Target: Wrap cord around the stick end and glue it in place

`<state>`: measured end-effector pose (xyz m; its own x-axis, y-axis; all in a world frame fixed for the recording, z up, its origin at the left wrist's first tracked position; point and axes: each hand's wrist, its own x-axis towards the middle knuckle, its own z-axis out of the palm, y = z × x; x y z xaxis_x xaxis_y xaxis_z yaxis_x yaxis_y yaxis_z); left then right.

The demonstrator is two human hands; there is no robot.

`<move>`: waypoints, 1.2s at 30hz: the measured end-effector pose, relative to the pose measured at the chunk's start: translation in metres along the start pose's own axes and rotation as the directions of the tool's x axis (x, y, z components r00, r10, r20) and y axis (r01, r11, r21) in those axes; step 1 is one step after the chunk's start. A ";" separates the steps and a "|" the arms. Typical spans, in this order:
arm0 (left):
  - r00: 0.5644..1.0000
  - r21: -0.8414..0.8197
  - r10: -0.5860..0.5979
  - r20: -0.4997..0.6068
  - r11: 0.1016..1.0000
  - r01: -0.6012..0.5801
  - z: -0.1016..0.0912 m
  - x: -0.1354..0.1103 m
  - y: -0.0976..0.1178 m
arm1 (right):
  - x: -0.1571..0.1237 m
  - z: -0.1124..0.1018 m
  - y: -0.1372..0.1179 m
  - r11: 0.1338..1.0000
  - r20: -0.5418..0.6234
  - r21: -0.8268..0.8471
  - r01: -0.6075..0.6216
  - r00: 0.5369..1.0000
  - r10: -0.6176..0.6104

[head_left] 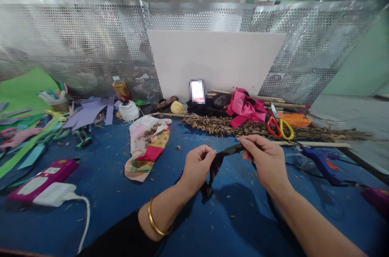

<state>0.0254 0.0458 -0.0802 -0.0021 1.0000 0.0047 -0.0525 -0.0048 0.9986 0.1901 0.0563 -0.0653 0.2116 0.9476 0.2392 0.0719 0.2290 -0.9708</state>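
Above the blue table (100,184), both hands hold one strip of black fabric (217,163). My left hand (197,167) is closed, pinching the strip near its middle, and the loose end hangs down below the fingers. My right hand (265,159) is closed on the strip's other end, holding it slightly higher and to the right. A gold bangle (154,221) sits on my left wrist.
Behind the hands lie a row of dried plant stems (231,126), pink fabric (243,109), scissors with red and yellow handles (279,125), a blue glue gun (319,159), a patterned cloth (147,145), white string (129,110), a phone (197,91), paper scraps (88,112) and a pink device (42,178). A perforated metal screen (75,46) backs the table.
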 end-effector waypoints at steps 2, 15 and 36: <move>1.000 0.036 0.003 -0.019 0.999 -0.003 0.000 0.002 -0.004 | -0.002 0.000 0.000 0.997 -0.031 -0.043 0.068 0.997 -0.070; 0.991 0.082 0.130 0.019 0.988 -0.131 -0.006 0.008 -0.004 | 0.010 -0.013 -0.011 0.980 -0.136 0.159 0.117 0.986 -0.096; 0.982 0.026 -0.010 0.187 1.000 0.005 -0.003 -0.004 0.010 | 0.012 -0.011 -0.006 0.966 -0.088 0.246 -0.082 0.990 0.106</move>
<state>0.0220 0.0416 -0.0707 0.1849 0.9827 0.0042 -0.0262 0.0007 0.9997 0.2031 0.0636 -0.0563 0.3026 0.9435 0.1353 -0.1876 0.1982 -0.9620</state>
